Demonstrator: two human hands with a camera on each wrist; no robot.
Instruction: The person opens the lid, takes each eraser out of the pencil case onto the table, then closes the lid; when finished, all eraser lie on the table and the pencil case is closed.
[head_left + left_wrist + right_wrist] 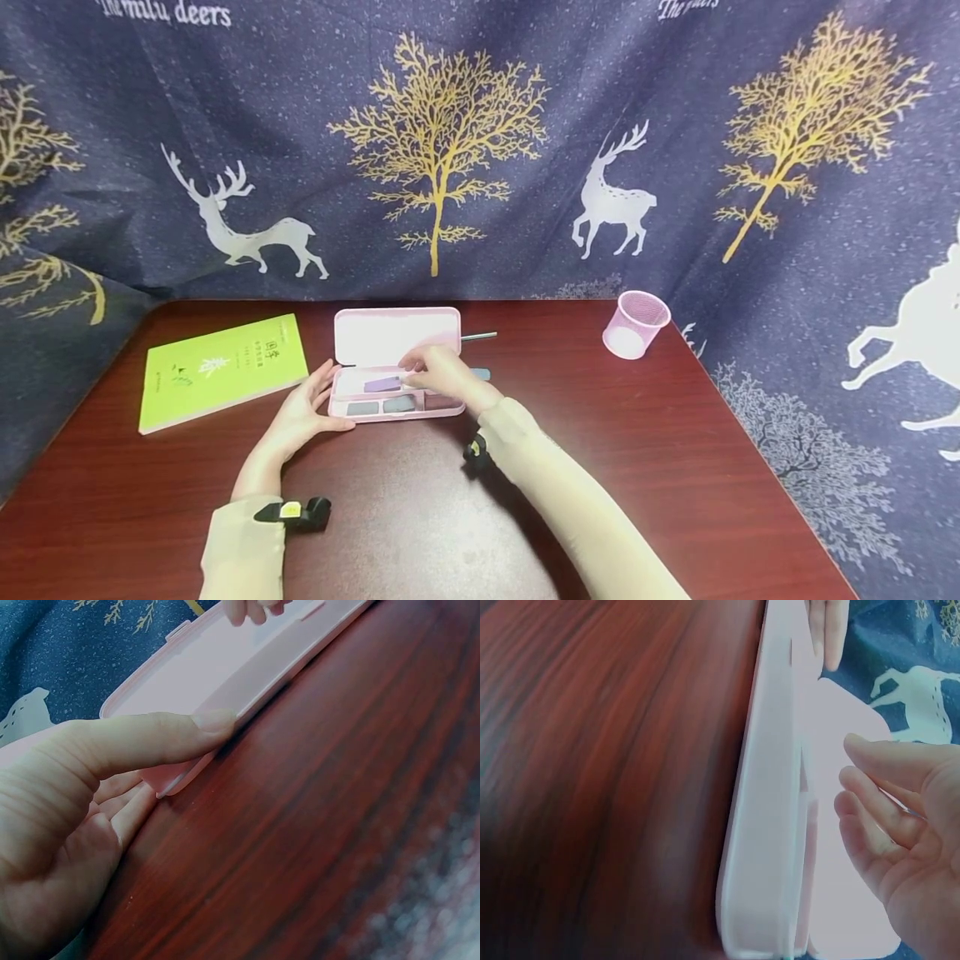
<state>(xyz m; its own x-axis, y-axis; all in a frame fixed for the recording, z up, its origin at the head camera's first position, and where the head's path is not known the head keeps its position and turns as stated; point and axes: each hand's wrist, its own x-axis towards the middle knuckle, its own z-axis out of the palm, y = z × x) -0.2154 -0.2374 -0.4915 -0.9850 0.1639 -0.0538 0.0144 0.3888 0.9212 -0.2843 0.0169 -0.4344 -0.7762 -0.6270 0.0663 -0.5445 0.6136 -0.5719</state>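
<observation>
Right hand working in open pencil case, left hand bracing it

Pink pencil case [408,418] sits open on the wooden surface [397,508], about mid-width, lid [367,335] tipped back toward the deer-print cloth [510,250]. Left hand [300,417] clamped on the case's left end: thumb along the front wall, fingers round the side. Right hand [447,372] over the rear compartment: fingers bent, tips slightly apart from the thumb, nothing visible between them in the right wrist view. That view is washed out, so contact with the contents can't be confirmed

Contents: purple block [382,385] in the rear compartment, just left of the right fingertips; two grey-green blocks in the front one, left block [363,408] lying flat. Too small to identify. Teal piece [481,374] shows past the right wrist, thin stick [480,337] beside the lid. Pink mesh pencil cup [627,343] well apart at right, green book [225,375] near the left hand

My read: step in hand is placing or picking a small item in the rear compartment, can't tell which. Next move calls for a light fingertip pinch or a clean lift away, with the left hand bracing so the case doesn't skid. Main risk: knuckles nudging the lid
</observation>
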